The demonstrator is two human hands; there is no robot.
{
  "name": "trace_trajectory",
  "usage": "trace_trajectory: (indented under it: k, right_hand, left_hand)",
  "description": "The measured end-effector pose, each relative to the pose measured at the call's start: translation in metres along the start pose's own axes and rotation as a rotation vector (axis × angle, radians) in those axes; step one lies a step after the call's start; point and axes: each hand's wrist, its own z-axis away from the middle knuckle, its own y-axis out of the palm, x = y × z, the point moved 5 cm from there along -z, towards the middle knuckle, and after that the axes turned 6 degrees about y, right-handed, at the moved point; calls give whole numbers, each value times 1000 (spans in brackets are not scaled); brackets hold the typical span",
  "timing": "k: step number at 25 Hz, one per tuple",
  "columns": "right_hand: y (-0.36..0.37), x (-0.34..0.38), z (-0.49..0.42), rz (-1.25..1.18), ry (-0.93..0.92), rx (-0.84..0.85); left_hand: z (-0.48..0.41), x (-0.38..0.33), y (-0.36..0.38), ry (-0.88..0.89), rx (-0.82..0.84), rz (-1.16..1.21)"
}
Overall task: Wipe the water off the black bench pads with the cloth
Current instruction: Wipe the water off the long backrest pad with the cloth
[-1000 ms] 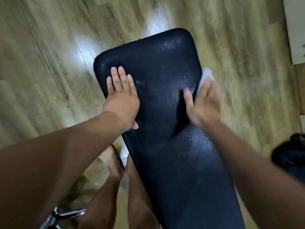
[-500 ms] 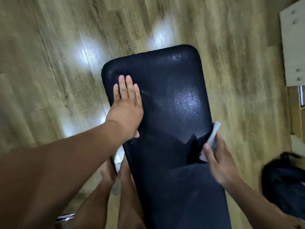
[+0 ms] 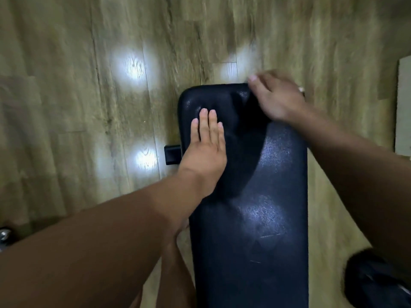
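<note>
1. Overall light: dim, warm, from overhead.
2. Glare: three white hot spots on the glossy wood-grain plank floor [image 3: 66, 107]; a softer sheen on the black textured vinyl bench pad [image 3: 262, 214], near its middle and right side.
3. Shadow: a dark hand-and-arm shadow across the pad's far half, between the two hands.
4. Blur: the right hand [image 3: 278, 96] is motion-smeared; the flat left hand [image 3: 204, 150] is sharp.
5. Edges: floor planks bend and smear toward the frame corners, a wide-angle effect.

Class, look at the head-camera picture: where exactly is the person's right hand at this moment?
The right hand is over the far right corner of the black bench pad, blurred, beyond and right of the left hand, which lies flat on the pad.
</note>
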Motion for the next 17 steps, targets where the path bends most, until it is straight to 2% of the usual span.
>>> trace_trajectory:
  k: [4,6,7,8,10,12,15,17]
  right_hand:
    - [45,131,23,185,-429,171]
    - [53,128,28,183,-583,165]
    - [48,104,24,128,-587,111]
    - [38,70,17,49,-526,8]
    - [8,-14,12,-3,-285,-205]
    - [-8,-73,18,43,-97,-179]
    - [-2,-67,26,-66,44,-197]
    - [15,-7,28,-89,-22,-213]
  left_hand:
    - [-1,2,-2,27,63,4]
    - [-2,2,0,52,62,15]
    - [0,4,1,45,28,29]
    - [2,6,2,30,-11,36]
    - [3,10,5,29,-45,19]
    - [3,9,8,52,-34,23]
    - [6,6,3,31,-58,50]
    - [7,7,-3,16,-56,40]
